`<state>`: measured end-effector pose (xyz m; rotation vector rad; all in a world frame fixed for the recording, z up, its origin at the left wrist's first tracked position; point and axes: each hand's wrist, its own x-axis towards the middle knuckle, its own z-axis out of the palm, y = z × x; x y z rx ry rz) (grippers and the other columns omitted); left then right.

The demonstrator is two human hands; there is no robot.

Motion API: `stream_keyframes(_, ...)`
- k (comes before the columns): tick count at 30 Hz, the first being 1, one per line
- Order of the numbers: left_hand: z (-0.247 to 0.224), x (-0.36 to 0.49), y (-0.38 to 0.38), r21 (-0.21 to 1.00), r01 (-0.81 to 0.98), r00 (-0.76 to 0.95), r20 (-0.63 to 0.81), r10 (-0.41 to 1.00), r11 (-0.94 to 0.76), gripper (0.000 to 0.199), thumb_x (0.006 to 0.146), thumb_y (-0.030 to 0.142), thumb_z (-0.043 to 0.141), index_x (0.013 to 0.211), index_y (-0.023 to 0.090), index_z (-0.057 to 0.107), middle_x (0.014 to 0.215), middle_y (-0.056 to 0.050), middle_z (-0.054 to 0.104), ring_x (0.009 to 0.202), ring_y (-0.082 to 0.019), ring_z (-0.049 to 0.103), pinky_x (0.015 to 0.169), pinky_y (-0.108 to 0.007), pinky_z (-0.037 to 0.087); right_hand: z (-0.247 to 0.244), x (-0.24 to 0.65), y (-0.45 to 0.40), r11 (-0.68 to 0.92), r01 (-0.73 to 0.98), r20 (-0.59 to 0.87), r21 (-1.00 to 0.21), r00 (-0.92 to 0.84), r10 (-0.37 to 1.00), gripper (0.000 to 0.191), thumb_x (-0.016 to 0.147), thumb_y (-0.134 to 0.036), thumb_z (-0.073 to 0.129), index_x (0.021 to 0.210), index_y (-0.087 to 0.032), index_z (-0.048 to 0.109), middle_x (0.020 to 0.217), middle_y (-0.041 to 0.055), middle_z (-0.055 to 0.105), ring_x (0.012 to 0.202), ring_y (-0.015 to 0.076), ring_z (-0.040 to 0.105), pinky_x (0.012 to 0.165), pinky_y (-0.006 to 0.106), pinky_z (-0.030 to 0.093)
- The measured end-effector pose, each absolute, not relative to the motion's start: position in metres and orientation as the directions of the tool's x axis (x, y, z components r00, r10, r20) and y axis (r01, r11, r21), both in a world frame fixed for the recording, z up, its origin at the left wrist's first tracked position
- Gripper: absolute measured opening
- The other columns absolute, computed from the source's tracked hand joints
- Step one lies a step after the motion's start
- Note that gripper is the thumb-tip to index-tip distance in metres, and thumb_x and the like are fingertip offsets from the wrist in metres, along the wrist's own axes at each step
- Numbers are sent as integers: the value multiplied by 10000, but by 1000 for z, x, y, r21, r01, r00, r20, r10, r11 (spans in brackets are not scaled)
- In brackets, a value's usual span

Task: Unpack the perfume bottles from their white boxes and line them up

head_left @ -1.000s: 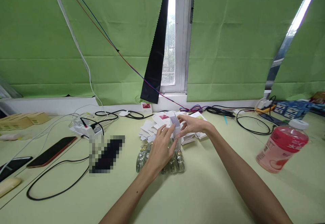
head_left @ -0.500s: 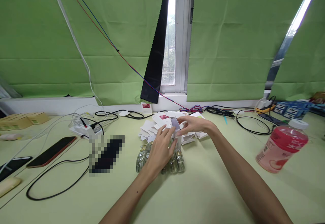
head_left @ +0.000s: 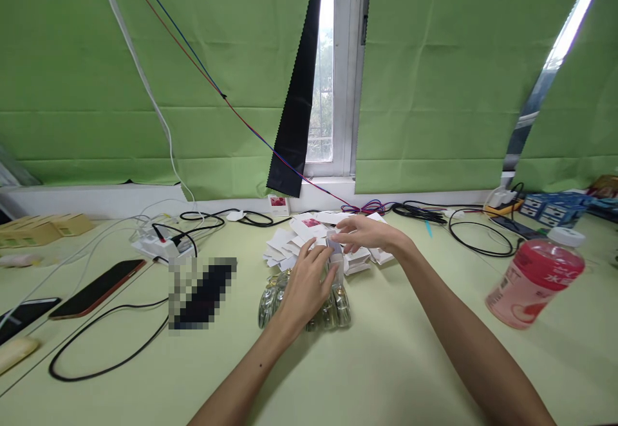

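My left hand point(head_left: 311, 284) is closed around a small white carton point(head_left: 337, 266), which stands upright with its top end toward my right hand. My right hand point(head_left: 364, 233) hovers over the top of the carton with its fingers stretched and slightly apart; whether a fingertip touches the flap I cannot tell. Several small clear glass bottles point(head_left: 342, 307) with gold-coloured necks stand in a cluster under and beside my left hand, partly hidden by it. Behind both hands lies a heap of flattened white cartons point(head_left: 282, 246), some with a pink picture.
On the right stands a pink drink bottle point(head_left: 535, 281) with a white cap. A phone point(head_left: 99, 289), a power strip point(head_left: 161, 246) and looped black cable lie at the left. Blue boxes point(head_left: 555, 207) sit at the far right, yellow boxes point(head_left: 43, 230) at the far left.
My right hand's fingers have come up and straightened, away from the top of the carton. My left hand has barely moved and keeps hold of the carton.
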<state>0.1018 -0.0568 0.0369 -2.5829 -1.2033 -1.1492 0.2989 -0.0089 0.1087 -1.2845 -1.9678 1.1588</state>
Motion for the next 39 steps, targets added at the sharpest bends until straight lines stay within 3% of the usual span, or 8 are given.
stream_keyframes(6,36,102,-57,228,686,428,643,636,-691,187,944,215,539,1107,199,630,1145,-70,667,1335,-309,445,1083,-522,459,104,290,-7,171,512,-1,-842,-318,948,613,685,-651,777,1023,-171,603,928,108,698,650,218,707,586,328,572)
stream_keyframes(10,36,102,-57,225,691,433,632,643,-687,187,950,220,531,1105,185,631,1151,-75,663,1334,-315,441,1083,-522,460,102,288,-6,148,519,-1,-842,-276,961,574,684,-559,827,1023,-173,571,950,105,682,629,198,698,608,347,591)
stream_keyframes(17,35,102,-56,220,688,423,652,629,-692,170,940,228,555,1088,197,632,1148,-71,665,1327,-311,460,1068,-525,473,104,292,-6,89,495,-58,-864,-275,960,295,800,-249,779,999,-151,585,911,54,672,579,108,659,615,272,590)
stream_keyframes(21,35,102,-57,227,694,410,655,635,-683,162,937,227,560,1083,204,628,1145,-61,671,1324,-310,468,1062,-516,482,102,295,-3,72,508,-80,-858,-270,960,232,806,-124,727,1000,-142,601,832,10,656,548,86,638,599,235,570)
stream_keyframes(30,36,103,-57,235,690,420,640,643,-685,147,935,210,559,1068,181,614,1139,-77,667,1322,-322,467,1074,-538,467,96,297,2,64,507,-105,-860,-297,949,224,791,-76,710,945,-159,571,607,-59,590,518,119,627,564,247,564)
stream_keyframes(39,36,103,-58,260,684,408,638,653,-682,125,923,208,576,1039,182,614,1142,-77,657,1323,-325,468,1075,-536,467,98,296,2,36,491,-142,-871,-321,936,232,814,-66,690,945,-173,531,558,-78,576,506,113,613,560,235,559)
